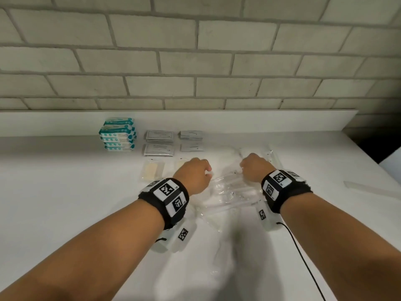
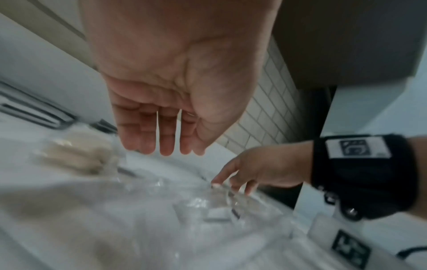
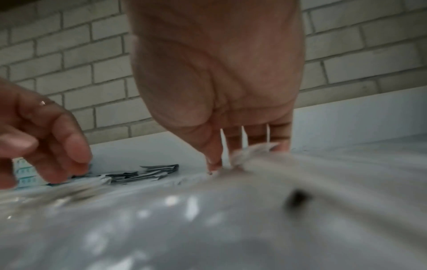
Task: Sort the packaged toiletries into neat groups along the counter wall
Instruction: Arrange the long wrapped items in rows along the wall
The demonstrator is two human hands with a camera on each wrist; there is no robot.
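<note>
A loose heap of clear plastic packets (image 1: 230, 192) lies mid-counter between my hands, blurred in both wrist views (image 2: 208, 210) (image 3: 208, 219). My left hand (image 1: 195, 172) hovers at its left edge, fingers (image 2: 161, 142) hanging straight down and holding nothing. My right hand (image 1: 253, 168) is at the heap's right side, its fingertips (image 2: 217, 182) pointing down and touching the wrappers (image 3: 249, 151). Along the wall stand a stack of teal wipe packs (image 1: 117, 134) and grey sachet piles (image 1: 159, 135) (image 1: 191, 134). Two beige wrapped bars (image 1: 152, 170) lie left of my left hand.
A low white ledge (image 1: 238, 120) and a brick wall (image 1: 195, 61) back the counter. The counter ends at the right by a dark gap (image 1: 373, 144). A long clear packet (image 1: 366, 190) lies far right. A black cable (image 1: 303, 257) trails from my right wrist.
</note>
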